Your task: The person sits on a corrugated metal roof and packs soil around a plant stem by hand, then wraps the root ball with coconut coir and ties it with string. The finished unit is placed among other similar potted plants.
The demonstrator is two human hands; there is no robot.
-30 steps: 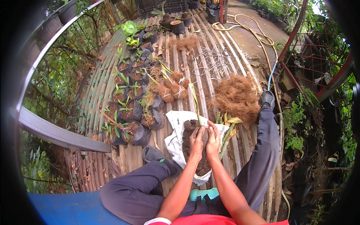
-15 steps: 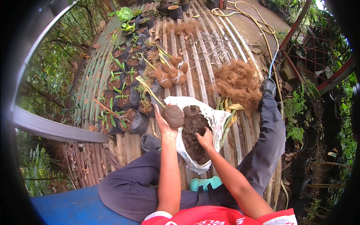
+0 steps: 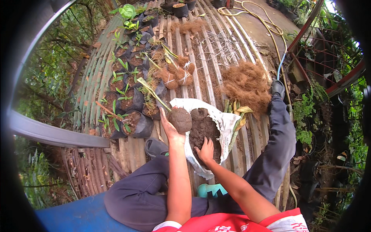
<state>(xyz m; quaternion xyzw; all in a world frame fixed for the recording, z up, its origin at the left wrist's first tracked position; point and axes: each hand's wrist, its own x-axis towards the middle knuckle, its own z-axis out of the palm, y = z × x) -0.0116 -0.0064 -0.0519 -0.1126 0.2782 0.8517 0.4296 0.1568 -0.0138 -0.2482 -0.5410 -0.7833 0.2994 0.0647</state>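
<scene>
My left hand point(image 3: 172, 132) cups a round ball of dark soil point(image 3: 180, 120) against its palm and fingers, over the left rim of a white sack point(image 3: 228, 123). A long pale green leaf or stem point(image 3: 152, 92) slants up and left from the ball. The sack's mouth is folded open around loose, dark, moist soil point(image 3: 201, 130). On this soil lies my right hand point(image 3: 205, 152), palm down, with its fingers spread and nothing seen in them. A soil lump point(image 3: 199, 113) sits at the sack's far end.
Seedlings in black bags point(image 3: 133, 123) stand in rows to the left. Fibre-wrapped balls tied with white string point(image 3: 183, 77) lie beyond the sack. A pile of brown fibre point(image 3: 247, 85) is at right, near white strings point(image 3: 220, 48) and a hose point(image 3: 270, 29).
My right hand has moved nearer and slightly left over the soil, its fingers going from curled in to spread. My left hand still holds the soil ball in nearly the same place.
</scene>
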